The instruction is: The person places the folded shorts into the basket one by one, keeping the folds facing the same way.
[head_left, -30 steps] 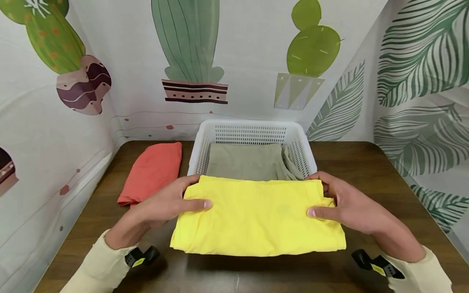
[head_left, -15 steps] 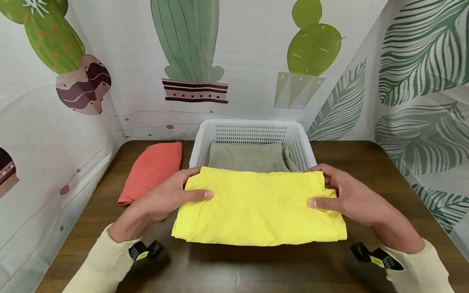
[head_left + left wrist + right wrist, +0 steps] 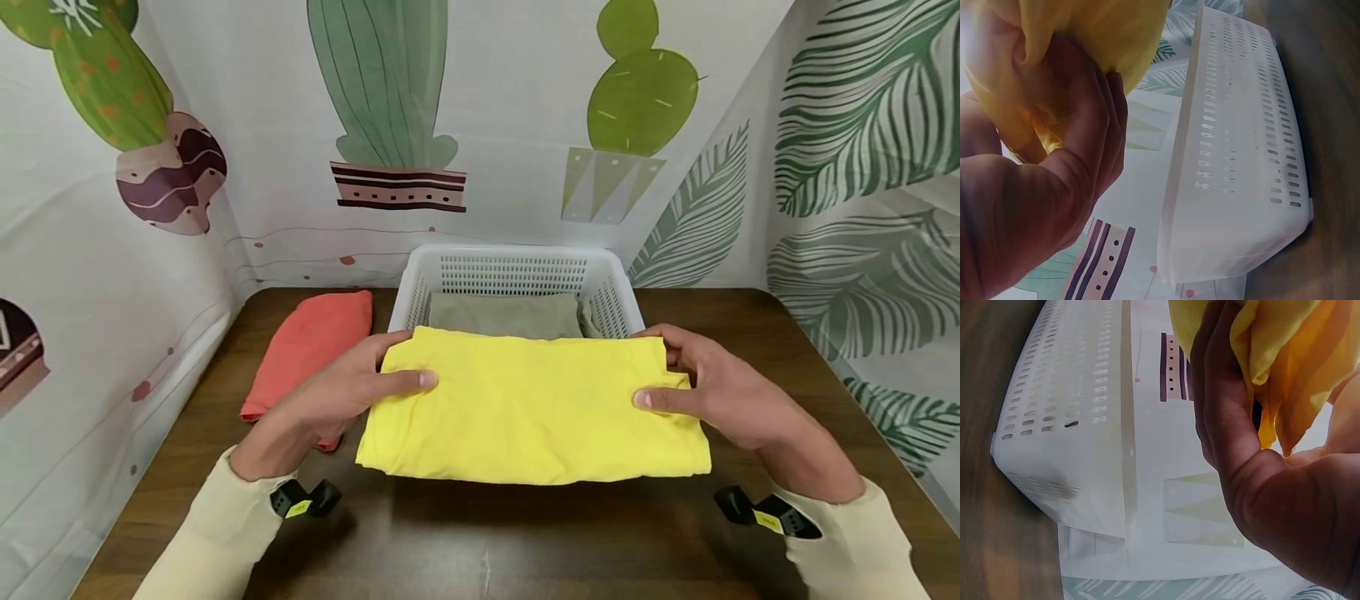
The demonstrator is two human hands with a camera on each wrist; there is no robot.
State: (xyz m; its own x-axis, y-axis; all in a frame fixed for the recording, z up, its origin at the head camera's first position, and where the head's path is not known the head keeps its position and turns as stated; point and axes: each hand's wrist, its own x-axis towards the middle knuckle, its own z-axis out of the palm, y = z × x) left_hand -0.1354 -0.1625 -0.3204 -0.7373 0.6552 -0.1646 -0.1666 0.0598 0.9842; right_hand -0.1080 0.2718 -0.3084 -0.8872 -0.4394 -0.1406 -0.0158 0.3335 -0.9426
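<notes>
yellow cloth (image 3: 528, 408), folded, gripped by left hand (image 3: 337, 400) and right hand (image 3: 720, 396), seemingly above basket (image 3: 517, 271).

— What does the folded yellow cloth (image 3: 532, 404) hide in the head view?

— The near wall of the white basket (image 3: 517, 271) and most of the grey-green cloth (image 3: 506, 315) lying inside; only a far strip of that cloth shows. The fingers under the yellow cloth are hidden as well.

— And the orange cloth (image 3: 311, 350)?

— Its near corner is covered by the left hand (image 3: 337, 396).

— The wrist views?

— Both are cut off: each shows only part of the yellow cloth and part of the basket. The right hand (image 3: 1254, 462) runs off the frame's edge.
</notes>
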